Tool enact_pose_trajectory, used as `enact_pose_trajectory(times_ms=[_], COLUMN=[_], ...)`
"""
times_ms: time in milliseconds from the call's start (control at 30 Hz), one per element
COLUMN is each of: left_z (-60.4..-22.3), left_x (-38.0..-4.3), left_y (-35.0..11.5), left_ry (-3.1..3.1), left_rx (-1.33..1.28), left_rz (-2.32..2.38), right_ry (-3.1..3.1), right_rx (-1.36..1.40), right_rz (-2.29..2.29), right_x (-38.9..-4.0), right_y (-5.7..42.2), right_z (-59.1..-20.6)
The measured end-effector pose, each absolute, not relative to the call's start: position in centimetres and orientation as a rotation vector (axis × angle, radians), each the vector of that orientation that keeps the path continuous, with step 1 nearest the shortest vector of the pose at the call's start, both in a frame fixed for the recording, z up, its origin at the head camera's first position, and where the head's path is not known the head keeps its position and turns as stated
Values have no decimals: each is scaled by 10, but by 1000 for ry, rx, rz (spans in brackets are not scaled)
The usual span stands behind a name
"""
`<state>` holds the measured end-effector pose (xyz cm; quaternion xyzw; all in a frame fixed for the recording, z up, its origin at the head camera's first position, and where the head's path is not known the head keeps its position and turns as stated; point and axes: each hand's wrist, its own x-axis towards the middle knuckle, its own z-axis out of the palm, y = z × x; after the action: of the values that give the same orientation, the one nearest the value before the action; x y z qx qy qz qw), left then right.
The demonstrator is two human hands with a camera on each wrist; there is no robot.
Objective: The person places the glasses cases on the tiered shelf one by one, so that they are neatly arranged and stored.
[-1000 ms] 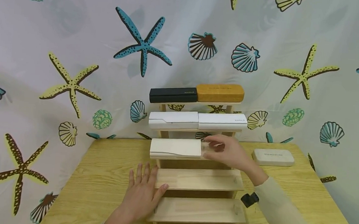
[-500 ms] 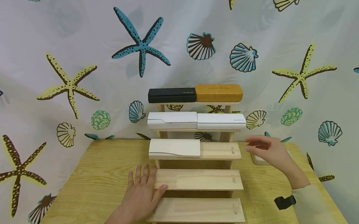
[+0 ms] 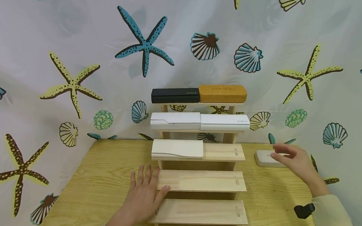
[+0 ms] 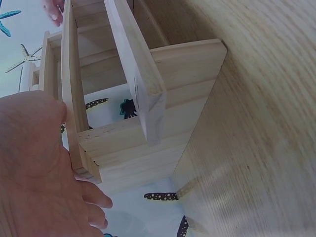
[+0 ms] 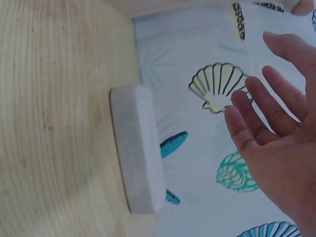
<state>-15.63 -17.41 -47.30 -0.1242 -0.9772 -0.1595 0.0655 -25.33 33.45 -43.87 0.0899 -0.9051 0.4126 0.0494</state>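
Observation:
My left hand lies with fingers spread at the left edge of a stepped wooden rack, its thumb over the shelf end; in the left wrist view, the palm is against the rack's side. At the right, my right hand is empty, its fingers loosely bent. It overlaps a pale grey glasses case in the head view. The right wrist view has the hand apart from that case, which lies on the table. A cream glasses case sits on the rack's middle shelf, left side.
Two white glasses cases fill the shelf above. On the top shelf, a black case stands beside a mustard one. The rack stands on a wooden table, with a patterned cloth hanging close behind.
My right hand has left the middle shelf beside the cream case and moved right, to the pale grey case. My left hand has stayed at the rack's edge.

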Motion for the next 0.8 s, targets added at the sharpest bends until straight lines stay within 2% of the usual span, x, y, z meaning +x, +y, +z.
enact_pose_trajectory(times_ms=[800], left_z=[-472], left_x=[-156], left_y=[-174], left_ry=[-2951], left_rx=[-371], left_rz=[-482], right_ry=[-2866], right_rx=[-78], right_rz=[1308], right_x=[-286], right_y=[377], right_z=[-488])
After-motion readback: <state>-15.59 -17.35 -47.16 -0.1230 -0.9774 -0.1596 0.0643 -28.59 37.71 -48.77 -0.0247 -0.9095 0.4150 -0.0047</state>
